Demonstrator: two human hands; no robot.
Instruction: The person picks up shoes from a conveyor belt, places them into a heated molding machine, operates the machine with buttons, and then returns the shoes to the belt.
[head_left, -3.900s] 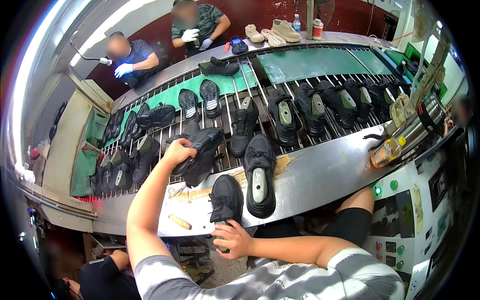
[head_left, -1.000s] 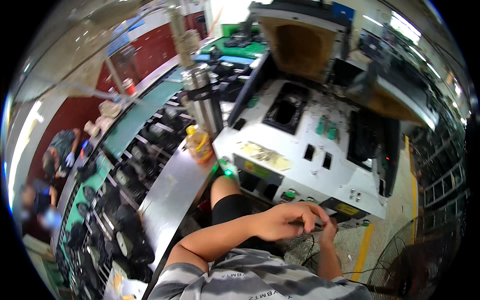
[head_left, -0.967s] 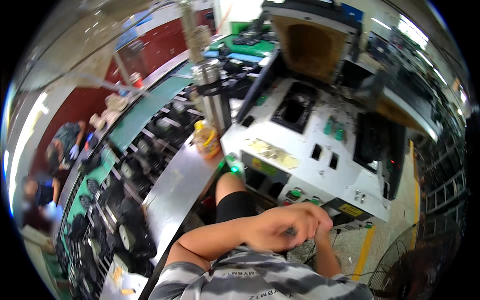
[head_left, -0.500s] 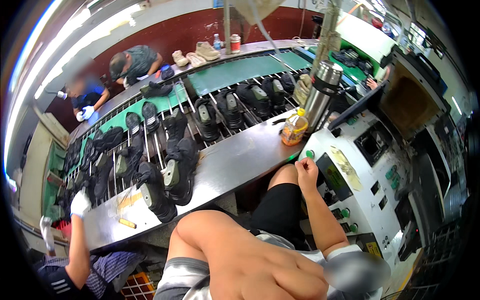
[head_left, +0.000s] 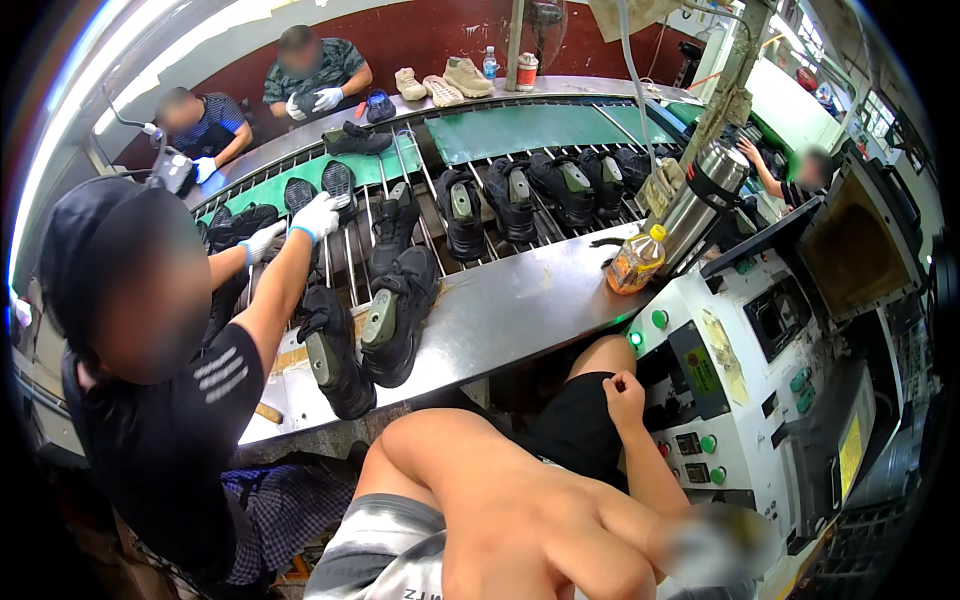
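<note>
My left forearm crosses the bottom of the view, and my left hand [head_left: 575, 545] is large and close there. Its fingers run out of sight at the lower edge, so whether it holds anything is hidden. My right hand [head_left: 627, 402] is beside my bare knee [head_left: 605, 357], near the white control panel [head_left: 690, 310] with green buttons. Its fingers are curled together in a loose closed shape, with nothing visible in them. Neither hand touches the pair of black shoes [head_left: 398, 325] on the metal ledge [head_left: 500, 315]; greenish-grey blocks show in the shoe openings.
A co-worker [head_left: 170, 390] in black leans in at left, white-gloved hands at shoes on the roller conveyor [head_left: 345, 265]. Two people sit across it. A juice bottle [head_left: 635, 263] and steel flask [head_left: 705, 195] stand by the machine. Beige shoes [head_left: 467, 78] sit on the far ledge.
The view has shifted, so the conveyor sits further right. The co-worker at left has come into full view, leaning over the shoes with both gloved hands. My hands keep nearly the same pose.
</note>
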